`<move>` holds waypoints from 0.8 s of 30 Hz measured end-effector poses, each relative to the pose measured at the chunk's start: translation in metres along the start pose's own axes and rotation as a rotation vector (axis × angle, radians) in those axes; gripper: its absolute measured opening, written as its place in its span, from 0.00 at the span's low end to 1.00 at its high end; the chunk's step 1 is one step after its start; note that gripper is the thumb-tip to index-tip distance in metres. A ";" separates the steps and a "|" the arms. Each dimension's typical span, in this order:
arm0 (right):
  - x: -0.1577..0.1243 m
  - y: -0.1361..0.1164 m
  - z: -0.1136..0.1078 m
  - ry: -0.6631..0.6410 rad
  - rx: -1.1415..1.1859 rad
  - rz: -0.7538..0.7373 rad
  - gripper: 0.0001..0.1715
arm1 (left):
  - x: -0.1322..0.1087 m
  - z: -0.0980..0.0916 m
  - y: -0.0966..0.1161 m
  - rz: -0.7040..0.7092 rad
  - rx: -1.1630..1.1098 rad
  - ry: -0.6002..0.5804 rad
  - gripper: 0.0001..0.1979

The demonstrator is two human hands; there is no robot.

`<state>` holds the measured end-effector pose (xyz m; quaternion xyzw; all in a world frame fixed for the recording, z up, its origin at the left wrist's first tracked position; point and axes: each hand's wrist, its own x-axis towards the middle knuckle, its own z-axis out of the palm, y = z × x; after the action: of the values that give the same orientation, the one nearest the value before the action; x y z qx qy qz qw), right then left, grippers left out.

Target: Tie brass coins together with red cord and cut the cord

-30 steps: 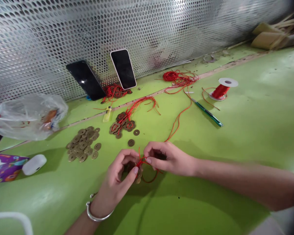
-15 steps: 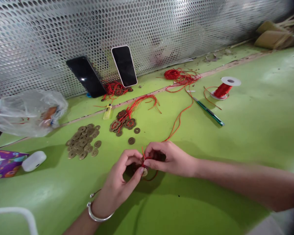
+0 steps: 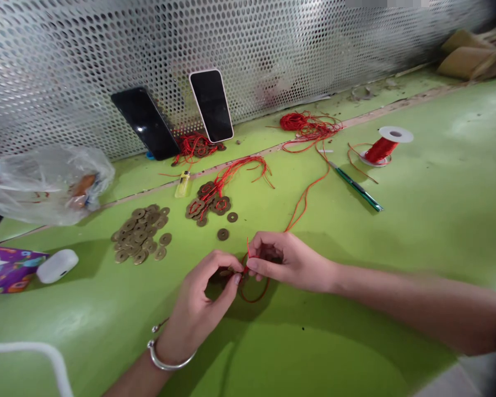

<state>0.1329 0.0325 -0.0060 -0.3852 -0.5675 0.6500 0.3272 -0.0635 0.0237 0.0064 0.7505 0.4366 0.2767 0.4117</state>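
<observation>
My left hand (image 3: 210, 295), with a silver bangle on its wrist, pinches the red cord close to its knotted part; coins partly show behind the fingers. Fingertip to fingertip with it, my right hand (image 3: 287, 260) is closed on the same red cord (image 3: 255, 301), whose short end sticks up and whose loop hangs below. From behind the right hand two strands run back toward a red tangle (image 3: 300, 124). Beyond the hands lie two loose holed coins, a bunch of coins tied with red cord (image 3: 209, 203) and a pile of bare coins (image 3: 140, 234).
Two phones, one black (image 3: 146, 124) and one white-edged (image 3: 212, 105), lean on the perforated metal panel (image 3: 86, 49). At right are a spool of red cord (image 3: 382, 149) and a green pen-like tool (image 3: 357, 187). A yellow lighter (image 3: 182, 184), plastic bag (image 3: 49, 184) and white case (image 3: 58, 266) lie left.
My hands have drawn slightly apart. The coin that showed under the left thumb is now mostly hidden, and the cord loop below the fingers shows more fully.
</observation>
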 end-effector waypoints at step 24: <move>0.001 0.000 -0.001 -0.042 0.251 0.049 0.22 | -0.002 0.002 0.004 0.133 0.225 0.194 0.06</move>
<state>0.1330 0.0337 -0.0065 -0.3412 -0.4787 0.7316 0.3452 -0.0615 0.0206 0.0086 0.7889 0.4518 0.3240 0.2618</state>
